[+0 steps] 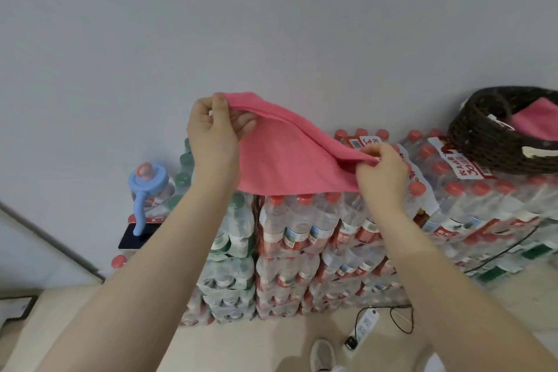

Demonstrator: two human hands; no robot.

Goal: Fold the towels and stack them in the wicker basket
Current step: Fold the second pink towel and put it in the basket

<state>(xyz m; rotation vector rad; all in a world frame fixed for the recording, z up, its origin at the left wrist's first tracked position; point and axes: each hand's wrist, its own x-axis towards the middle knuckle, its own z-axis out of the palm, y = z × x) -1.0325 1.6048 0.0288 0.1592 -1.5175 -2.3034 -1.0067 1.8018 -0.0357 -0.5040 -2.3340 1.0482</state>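
Against the wall, stacked packs of bottled water (302, 235) stand on the floor; a dark wicker basket (489, 142) sits on their top at the right edge, a folded pink towel (534, 121) inside. Pink towel (280, 154) held in air above the packs, doubled over. Left hand (211, 133) pinches its raised corner; right hand (382, 172) pinches the lower corner. Hands well apart.

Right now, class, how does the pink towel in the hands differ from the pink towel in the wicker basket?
The held towel hangs in the air, pinched at its top edge by the left hand and right hand; the basket towel lies inside the wicker basket. The held towel shows mostly whole; the basket towel is partly hidden. Both are pink.
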